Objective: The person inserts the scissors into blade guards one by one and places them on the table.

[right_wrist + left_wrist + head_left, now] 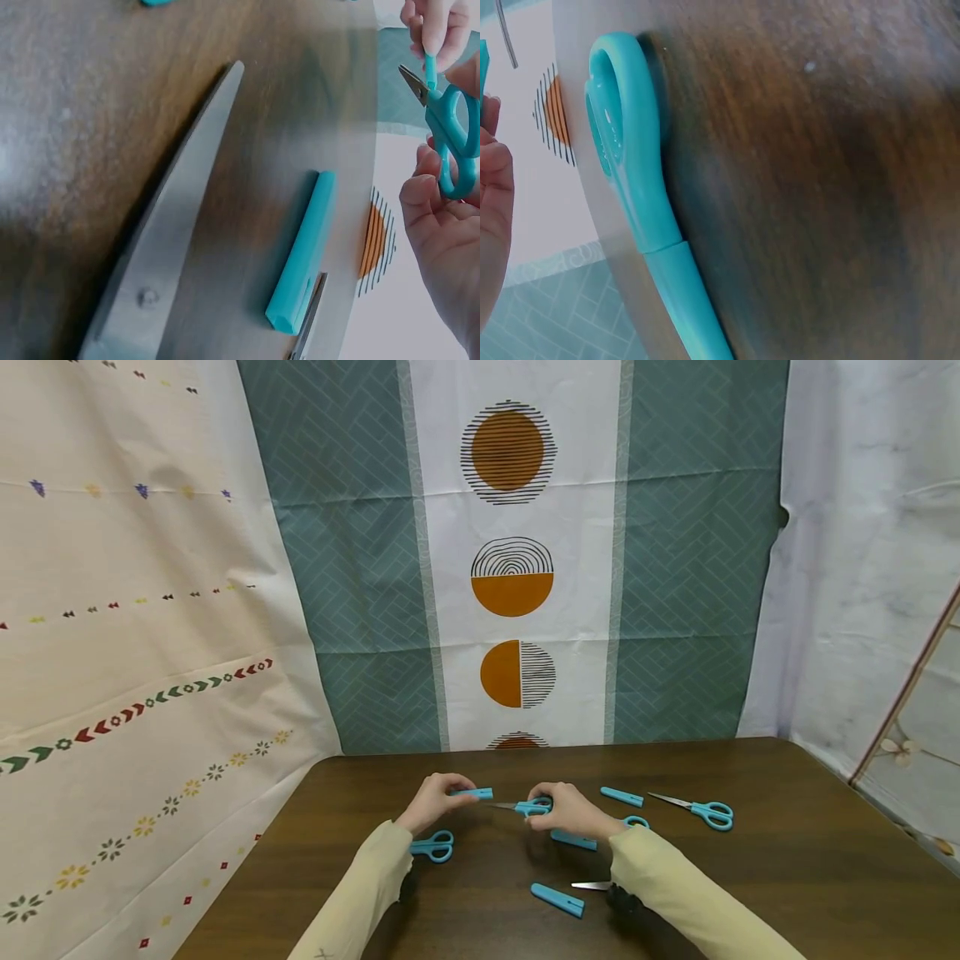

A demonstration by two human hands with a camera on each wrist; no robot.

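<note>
My left hand (437,800) pinches a turquoise scissors cap (482,793) between thumb and fingers above the table. Facing it, my right hand (576,810) grips a pair of scissors (528,808) by its turquoise handles. The blades point left, their tip close to the cap; in the right wrist view the scissors (450,127) show blades slightly apart beside the cap. Below my left wrist lies a capped pair of scissors (634,172). Under my right arm are a bare scissors blade (172,217) and a loose cap (304,255); the sleeve hides part of these.
On the brown table (757,877), an uncapped pair of scissors (708,814) lies at right near a cap (622,797). Another cap (557,900) lies toward the front. More scissors handles (636,821) show behind the right wrist. Patterned cloth (517,610) hangs behind the table.
</note>
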